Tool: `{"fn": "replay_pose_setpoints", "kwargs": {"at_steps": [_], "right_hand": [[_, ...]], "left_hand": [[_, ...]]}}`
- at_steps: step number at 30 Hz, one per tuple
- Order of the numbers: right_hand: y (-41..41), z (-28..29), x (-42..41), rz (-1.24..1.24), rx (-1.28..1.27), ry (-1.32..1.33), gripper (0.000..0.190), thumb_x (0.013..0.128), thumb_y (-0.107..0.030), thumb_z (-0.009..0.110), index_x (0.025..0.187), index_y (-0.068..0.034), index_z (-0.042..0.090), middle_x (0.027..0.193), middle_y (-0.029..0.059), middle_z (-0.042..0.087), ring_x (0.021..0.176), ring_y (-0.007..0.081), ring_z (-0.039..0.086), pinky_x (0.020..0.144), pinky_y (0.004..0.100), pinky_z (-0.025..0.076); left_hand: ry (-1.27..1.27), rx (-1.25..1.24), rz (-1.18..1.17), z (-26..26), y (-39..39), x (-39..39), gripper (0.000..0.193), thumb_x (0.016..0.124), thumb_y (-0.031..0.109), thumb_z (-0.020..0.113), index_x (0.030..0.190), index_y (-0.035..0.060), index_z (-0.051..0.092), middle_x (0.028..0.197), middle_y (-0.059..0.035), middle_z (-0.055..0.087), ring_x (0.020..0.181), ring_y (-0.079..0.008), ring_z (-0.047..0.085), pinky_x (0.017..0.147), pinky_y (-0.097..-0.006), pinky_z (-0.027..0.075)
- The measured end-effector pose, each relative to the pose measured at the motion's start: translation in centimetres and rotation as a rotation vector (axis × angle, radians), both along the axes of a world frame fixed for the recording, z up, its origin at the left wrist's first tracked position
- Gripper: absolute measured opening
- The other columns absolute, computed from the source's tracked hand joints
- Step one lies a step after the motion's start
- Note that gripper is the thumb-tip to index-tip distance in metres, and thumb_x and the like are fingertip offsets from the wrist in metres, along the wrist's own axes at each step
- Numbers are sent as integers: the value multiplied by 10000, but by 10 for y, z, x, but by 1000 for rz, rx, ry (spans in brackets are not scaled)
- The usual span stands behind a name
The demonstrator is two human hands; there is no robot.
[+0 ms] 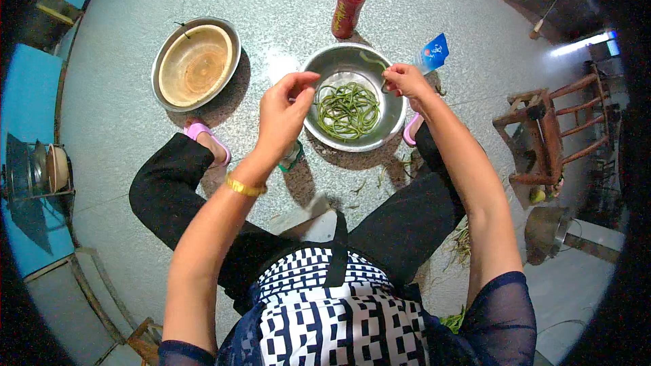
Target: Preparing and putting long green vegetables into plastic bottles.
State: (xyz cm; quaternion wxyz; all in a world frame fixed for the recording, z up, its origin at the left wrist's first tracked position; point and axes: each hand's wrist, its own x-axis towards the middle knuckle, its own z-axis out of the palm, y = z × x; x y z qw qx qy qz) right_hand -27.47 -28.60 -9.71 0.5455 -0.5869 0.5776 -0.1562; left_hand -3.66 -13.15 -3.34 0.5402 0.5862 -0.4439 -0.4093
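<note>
A metal basin [356,148] stands on the floor before me, with a tangle of long green beans [348,112] in its bottom. Over its right rim my right hand [407,84] pinches a single long green bean [374,59], whose end arcs out to the left above the basin. My left hand [286,107] hovers at the basin's left rim. Its thumb and fingers are curled but apart, and nothing shows between them. A yellow band [245,186] circles my left wrist.
Left stands a metal basin [156,92] holding a cream plastic basket [196,66]. Beyond my basin are a red bottle [348,12] and a blue packet [433,54]. A wooden chair [546,132] stands right. Plant scraps [358,187] litter the floor. A green-edged container [292,156] is partly behind my left wrist.
</note>
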Motion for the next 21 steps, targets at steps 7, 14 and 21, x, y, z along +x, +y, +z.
{"fn": "replay_pose_setpoints", "kwargs": {"at_steps": [7,14,21], "right_hand": [[57,74,32,-138,284,-580,175,789,-175,653,870,-81,530,766,13,577,667,90,559,555,209,456],[107,112,73,-60,265,-796,123,817,-172,617,863,-81,548,766,9,590,673,94,575,566,213,450],[130,103,99,-10,384,-933,112,826,-149,601,902,-88,544,850,15,594,722,86,563,591,201,464]], "left_hand": [[-458,25,-387,4,-32,6,358,667,148,699,1004,50,626,785,-92,636,711,-181,603,653,-301,478],[-288,155,-489,33,1,34,192,767,157,671,893,17,635,769,-25,621,679,-96,561,618,-242,464],[-90,139,-308,23,49,62,111,804,86,604,871,-3,608,708,-13,605,625,-67,569,578,-220,468]]}}
